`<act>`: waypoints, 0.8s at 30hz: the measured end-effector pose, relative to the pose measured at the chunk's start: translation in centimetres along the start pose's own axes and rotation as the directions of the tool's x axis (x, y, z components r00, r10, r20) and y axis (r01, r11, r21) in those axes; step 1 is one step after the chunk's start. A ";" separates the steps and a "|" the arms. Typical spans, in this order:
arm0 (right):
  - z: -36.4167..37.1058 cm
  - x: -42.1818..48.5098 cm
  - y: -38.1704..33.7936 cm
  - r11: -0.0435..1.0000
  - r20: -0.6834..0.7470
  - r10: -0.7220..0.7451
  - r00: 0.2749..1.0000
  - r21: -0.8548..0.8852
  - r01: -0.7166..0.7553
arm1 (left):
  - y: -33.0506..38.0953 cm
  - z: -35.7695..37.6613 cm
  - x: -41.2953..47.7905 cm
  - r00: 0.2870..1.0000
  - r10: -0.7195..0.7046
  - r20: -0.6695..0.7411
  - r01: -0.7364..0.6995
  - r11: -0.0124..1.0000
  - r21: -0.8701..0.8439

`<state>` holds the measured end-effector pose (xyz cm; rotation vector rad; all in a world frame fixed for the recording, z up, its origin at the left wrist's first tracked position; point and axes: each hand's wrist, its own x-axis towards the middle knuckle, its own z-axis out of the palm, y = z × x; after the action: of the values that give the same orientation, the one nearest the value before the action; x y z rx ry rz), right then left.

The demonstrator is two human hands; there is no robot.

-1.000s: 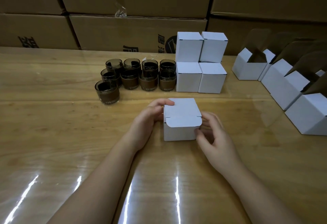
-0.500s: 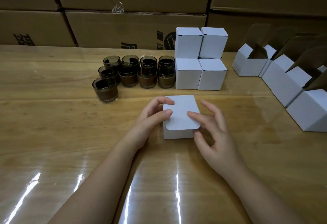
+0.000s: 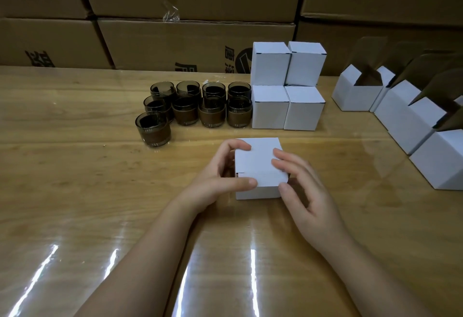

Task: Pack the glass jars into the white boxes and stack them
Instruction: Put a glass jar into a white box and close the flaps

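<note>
A white box [image 3: 258, 163] stands on the wooden table [image 3: 75, 178] in front of me, its lid flap folded down over the top. My left hand [image 3: 220, 178] grips its left side, thumb across the front edge and fingers curled over the back corner. My right hand [image 3: 303, 186] holds the right side, fingers lying on the lid and thumb at the front corner. Several dark glass jars [image 3: 195, 106] stand in rows behind it. To their right is a stack of closed white boxes [image 3: 288, 86], two on two.
Open white boxes [image 3: 406, 121] with raised brown flaps run in a row along the right side of the table. Large brown cartons [image 3: 195, 43] form a wall behind the table. One jar [image 3: 153, 128] stands apart at the front left of the group.
The lid flap has come down onto the box. My right fingers moved onto the lid, and my left thumb slid across the front edge.
</note>
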<state>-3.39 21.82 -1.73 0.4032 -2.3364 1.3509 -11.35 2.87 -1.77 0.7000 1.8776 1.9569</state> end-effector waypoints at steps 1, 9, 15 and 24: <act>0.0 0.1 0.1 1.000 -0.017 0.002 1.000 -0.001 -0.002 | 0.0 0.1 0.0 1.000 -0.004 0.001 0.004 1.000 0.009; 0.1 0.4 0.5 1.000 -0.059 -0.007 0.998 -0.004 0.006 | 0.0 0.2 0.2 1.000 -0.012 -0.015 0.012 1.000 0.028; 0.1 0.8 0.1 0.992 -0.076 0.057 0.995 0.119 -0.048 | -0.2 0.1 0.3 1.000 -0.020 0.003 0.020 0.999 0.048; 0.2 0.5 0.3 0.953 -0.035 0.177 0.984 0.254 -0.163 | -0.2 0.6 0.3 0.999 -0.004 -0.043 0.009 0.994 0.108</act>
<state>-3.99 21.72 -1.79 0.2352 -2.2017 1.7251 -11.26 3.54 -1.97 0.6869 2.0213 1.8914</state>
